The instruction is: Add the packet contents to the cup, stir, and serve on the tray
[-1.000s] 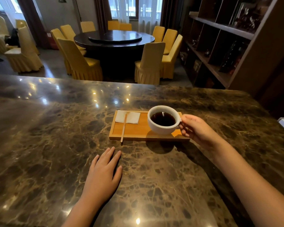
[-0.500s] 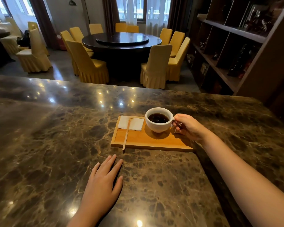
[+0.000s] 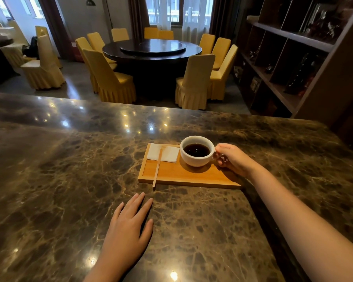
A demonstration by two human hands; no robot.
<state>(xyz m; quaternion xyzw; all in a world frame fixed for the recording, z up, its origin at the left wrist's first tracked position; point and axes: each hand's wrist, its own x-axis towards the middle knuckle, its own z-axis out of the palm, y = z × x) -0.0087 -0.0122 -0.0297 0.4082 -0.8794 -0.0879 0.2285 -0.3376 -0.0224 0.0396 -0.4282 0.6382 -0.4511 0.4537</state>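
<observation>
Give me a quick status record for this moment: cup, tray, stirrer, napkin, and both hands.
cup: white, holds dark liquid, sits on the tray's right half
tray: wooden, on the marble counter
stirrer: wooden stick, lies across the napkin, near end overhangs the tray's front edge
napkin: white, tray's far left corner
right hand: at the cup's handle
left hand: flat on the counter, empty

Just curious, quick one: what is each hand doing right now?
Left hand: open, flat on the marble counter, holding nothing.
Right hand: closed on the handle of the cup on the tray.
</observation>
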